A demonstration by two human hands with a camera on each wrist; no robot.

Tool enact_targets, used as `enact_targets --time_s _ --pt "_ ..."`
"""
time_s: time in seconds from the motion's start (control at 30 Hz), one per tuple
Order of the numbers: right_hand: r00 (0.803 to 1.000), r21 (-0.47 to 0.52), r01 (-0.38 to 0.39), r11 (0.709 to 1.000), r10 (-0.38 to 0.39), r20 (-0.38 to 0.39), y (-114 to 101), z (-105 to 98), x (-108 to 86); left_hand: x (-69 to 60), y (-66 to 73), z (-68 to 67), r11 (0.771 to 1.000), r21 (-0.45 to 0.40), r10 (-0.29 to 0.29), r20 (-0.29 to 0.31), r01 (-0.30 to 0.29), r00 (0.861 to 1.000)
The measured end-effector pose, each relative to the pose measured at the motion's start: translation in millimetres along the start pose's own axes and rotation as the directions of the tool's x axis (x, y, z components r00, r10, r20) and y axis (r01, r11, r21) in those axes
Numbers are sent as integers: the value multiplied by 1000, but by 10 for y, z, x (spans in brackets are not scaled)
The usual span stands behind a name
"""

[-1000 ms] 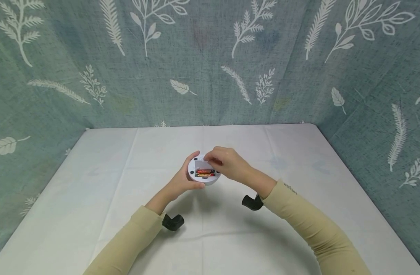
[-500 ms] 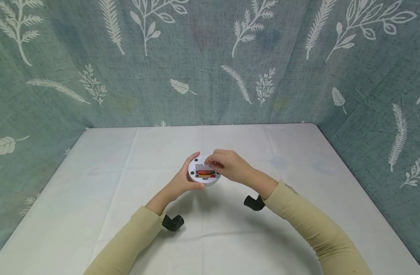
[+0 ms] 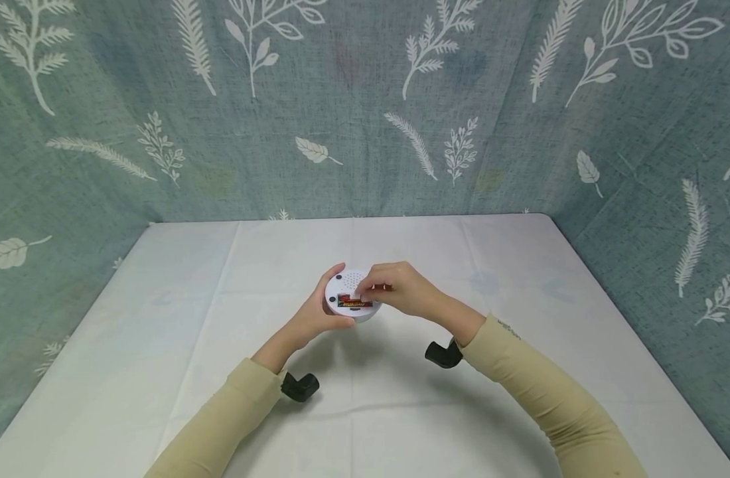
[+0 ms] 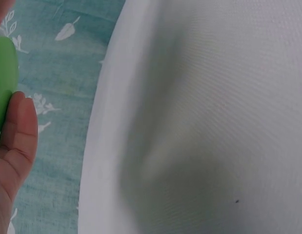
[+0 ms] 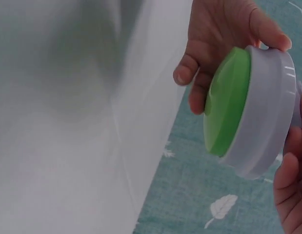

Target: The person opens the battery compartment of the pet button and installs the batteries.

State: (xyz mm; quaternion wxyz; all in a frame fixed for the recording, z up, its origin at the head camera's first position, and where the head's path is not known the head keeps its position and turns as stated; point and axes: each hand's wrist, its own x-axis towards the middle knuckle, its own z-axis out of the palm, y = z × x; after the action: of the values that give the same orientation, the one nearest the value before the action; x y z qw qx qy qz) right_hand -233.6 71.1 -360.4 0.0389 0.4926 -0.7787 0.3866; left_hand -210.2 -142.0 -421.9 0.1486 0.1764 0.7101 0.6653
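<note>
In the head view my left hand [image 3: 322, 311] grips a round white device [image 3: 336, 309] by its rim, thumb at the near side. Its underside faces up, with small dark feet, a patch of speaker holes and an opening holding red batteries [image 3: 354, 305]. My right hand [image 3: 395, 285] pinches a small white battery cover [image 3: 358, 293] over the opening, partly hiding it. The right wrist view shows the white body [image 5: 268, 105] side-on, with a green dome [image 5: 228, 105] on its other face. Left fingers [image 4: 24, 126] touch that green dome in the left wrist view.
Both hands are above a white-covered table [image 3: 221, 265]. A blue-green curtain [image 3: 353, 159] with white leaf prints hangs behind and at the sides. Black wrist mounts [image 3: 300, 387] stick out at the sleeve cuffs.
My right hand has moved slightly down toward the batteries with the cover, and less of the batteries shows now. My left hand keeps its grip on the device, nearly still.
</note>
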Motion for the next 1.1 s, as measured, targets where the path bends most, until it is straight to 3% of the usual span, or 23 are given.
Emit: enact_targets --time_s 0.1,0.23,0.43,0.67,0.83,1.03,1.1 --pt "996 73 -88 993 89 -2 7 20 -7 -4 7 -4 1000 0 2 -10 -2 1000" --pt "978 59 -203 977 205 -36 -5 56 -20 -2 26 -9 1000 -2 13 -15 -13 1000" --pt "906 31 -413 910 414 -83 -56 89 -40 -1 54 -6 1000 21 13 -37 -12 999" --pt "836 162 -536 828 548 -32 -51 110 -36 -7 67 8 999 25 23 -55 -21 998" --pt "772 342 -608 716 635 43 -38 140 -37 -11 86 16 999 4 34 -59 -34 998" --pt "674 517 -683 517 718 173 -18 199 -48 -17 96 10 999 -26 42 -47 -43 998" --pt "655 580 -683 445 724 216 -16 220 -53 -19 97 9 999 -34 39 -45 -41 998"
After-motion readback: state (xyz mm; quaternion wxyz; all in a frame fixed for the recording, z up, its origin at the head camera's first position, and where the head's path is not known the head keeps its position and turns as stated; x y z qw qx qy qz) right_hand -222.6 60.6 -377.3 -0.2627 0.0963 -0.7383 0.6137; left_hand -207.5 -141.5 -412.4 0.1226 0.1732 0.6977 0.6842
